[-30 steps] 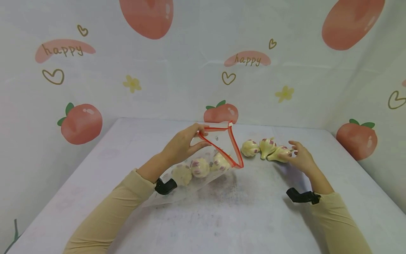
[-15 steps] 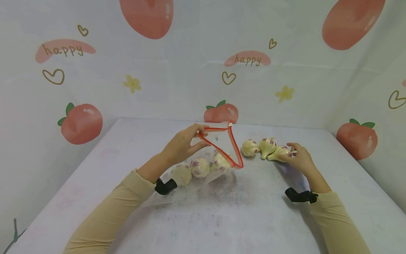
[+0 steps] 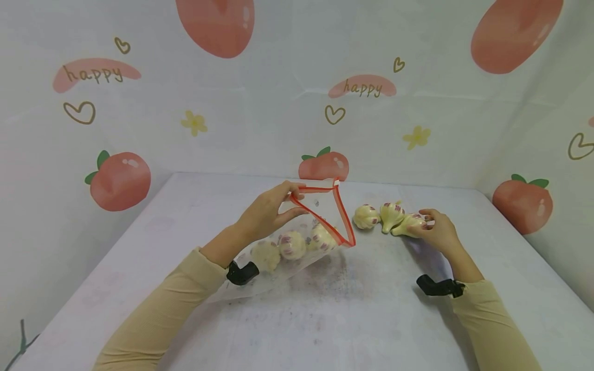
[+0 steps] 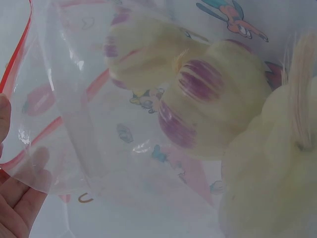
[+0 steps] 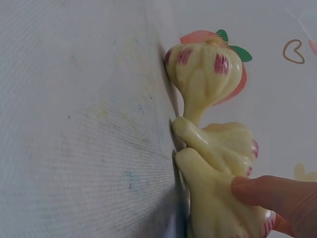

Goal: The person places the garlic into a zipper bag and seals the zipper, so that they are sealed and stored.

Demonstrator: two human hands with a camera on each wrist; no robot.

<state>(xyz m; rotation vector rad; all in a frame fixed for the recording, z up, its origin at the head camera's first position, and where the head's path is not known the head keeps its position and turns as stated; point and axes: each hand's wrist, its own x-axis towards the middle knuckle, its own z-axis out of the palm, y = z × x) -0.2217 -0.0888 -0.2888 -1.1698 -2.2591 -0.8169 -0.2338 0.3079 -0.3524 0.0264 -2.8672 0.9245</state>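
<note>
A clear plastic zip bag (image 3: 297, 268) with a red-edged mouth lies tilted on the table, several garlic bulbs (image 3: 292, 245) inside it. My left hand (image 3: 266, 211) grips the bag's rim between thumb and fingers, and the mouth gapes toward the right. In the left wrist view the bulbs (image 4: 213, 99) show through the plastic. To the right, three garlic bulbs lie in a row outside the bag. My right hand (image 3: 438, 232) holds the rightmost garlic bulb (image 3: 408, 225), thumb on its near side in the right wrist view; the other fingertips are mostly hidden.
Left of the held bulb, the middle garlic bulb (image 3: 391, 214) touches it, and another garlic bulb (image 3: 366, 216) lies at the row's left end. The white table (image 3: 315, 330) meets a fruit-printed backdrop (image 3: 260, 129) behind. Each wrist carries a black camera mount (image 3: 436, 286).
My right hand has shifted slightly left and its fingers have closed in on the rightmost garlic bulb. The left hand and bag stay almost still.
</note>
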